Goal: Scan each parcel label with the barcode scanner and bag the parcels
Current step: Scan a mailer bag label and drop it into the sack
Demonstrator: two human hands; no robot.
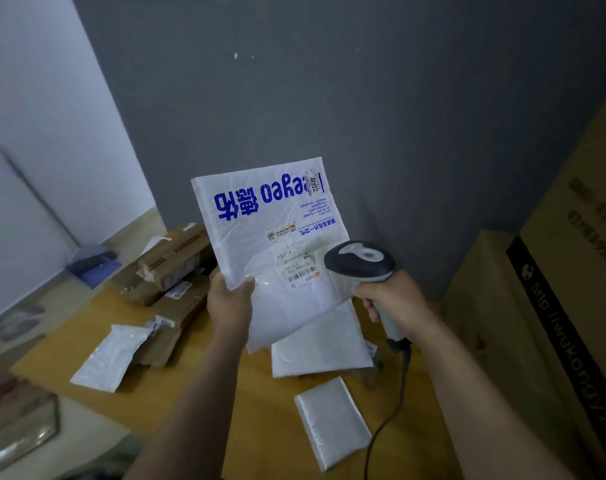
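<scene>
White mailer (260, 216), held upright above the table (253, 427): my left hand (230, 303) pinches its lower left edge between thumb and fingers. My right hand (395, 299) is curled round the scanner (358, 259) handle, with the head just beside the label (301, 268). Both forearms are raised.

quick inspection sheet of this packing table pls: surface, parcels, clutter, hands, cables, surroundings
surface: yellow table, bare in the near middle
job's things: white mailer held up, its label facing the camera; scanner head close beside the label; three white parcels lying flat; cardboard boxes piled far left
clutter: blue desk item beyond the boxes
hands: left hand grips the mailer's lower left edge; right hand grips the scanner handle
cables: scanner cable hangs from the handle, runs toward the near edge
surroundings: grey wall behind; large carton at right
</scene>
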